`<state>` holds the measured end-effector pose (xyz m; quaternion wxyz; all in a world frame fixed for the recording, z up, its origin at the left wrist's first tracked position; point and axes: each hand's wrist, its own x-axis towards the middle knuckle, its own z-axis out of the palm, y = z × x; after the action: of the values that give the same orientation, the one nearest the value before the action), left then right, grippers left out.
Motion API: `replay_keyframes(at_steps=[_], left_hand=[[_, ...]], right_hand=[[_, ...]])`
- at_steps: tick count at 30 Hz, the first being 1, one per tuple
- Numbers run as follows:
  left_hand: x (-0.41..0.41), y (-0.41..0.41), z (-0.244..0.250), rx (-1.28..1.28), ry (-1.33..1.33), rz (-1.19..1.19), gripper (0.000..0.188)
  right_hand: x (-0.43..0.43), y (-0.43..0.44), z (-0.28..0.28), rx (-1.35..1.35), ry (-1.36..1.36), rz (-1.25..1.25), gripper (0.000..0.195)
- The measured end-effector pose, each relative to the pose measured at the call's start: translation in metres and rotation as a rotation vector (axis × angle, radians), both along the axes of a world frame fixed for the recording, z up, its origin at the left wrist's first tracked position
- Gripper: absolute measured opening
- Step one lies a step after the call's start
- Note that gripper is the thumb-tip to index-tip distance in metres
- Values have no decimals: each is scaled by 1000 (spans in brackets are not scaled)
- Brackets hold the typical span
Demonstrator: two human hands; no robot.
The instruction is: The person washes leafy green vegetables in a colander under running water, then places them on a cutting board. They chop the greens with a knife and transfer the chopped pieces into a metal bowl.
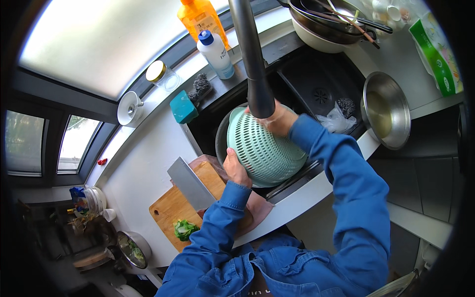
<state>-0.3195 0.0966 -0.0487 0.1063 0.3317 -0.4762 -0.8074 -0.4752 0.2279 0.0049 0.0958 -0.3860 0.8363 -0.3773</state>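
A mint-green plastic colander (272, 148) is tipped on its side over the sink (200, 130), its slotted outer wall towards me. My left hand (236, 169) grips its lower left rim, thumb on the outside. At its upper side, my right hand (280, 120) holds the colander under the black faucet (261, 92), which hides part of the fingers. Water runs over that hand. Behind the colander shows the edge of a grey metal basin (222, 139). Left of the sink, a cleaver (193, 185) lies on a wooden cutting board (167, 208) beside chopped greens (184, 230).
A steel bowl of liquid (378, 111) stands right of the sink. Steel wool (346, 107) and a plastic bag (336, 119) lie in the right basin. Stacked pans (326, 22), bottles (216, 55) and a glass jar (169, 80) stand behind. A pink cloth (259, 208) overhangs the counter edge.
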Motion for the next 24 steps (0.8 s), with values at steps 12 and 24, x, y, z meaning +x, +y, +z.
replay_keyframes(at_steps=[12, 24], left_hand=[[-41, 24, 9, 199, 166, 164, 45], [-80, 42, 55, 348, 226, -322, 27]], right_hand=[[47, 58, -56, -284, 71, -752, 25], [111, 71, -27, -571, -56, -1003, 20]])
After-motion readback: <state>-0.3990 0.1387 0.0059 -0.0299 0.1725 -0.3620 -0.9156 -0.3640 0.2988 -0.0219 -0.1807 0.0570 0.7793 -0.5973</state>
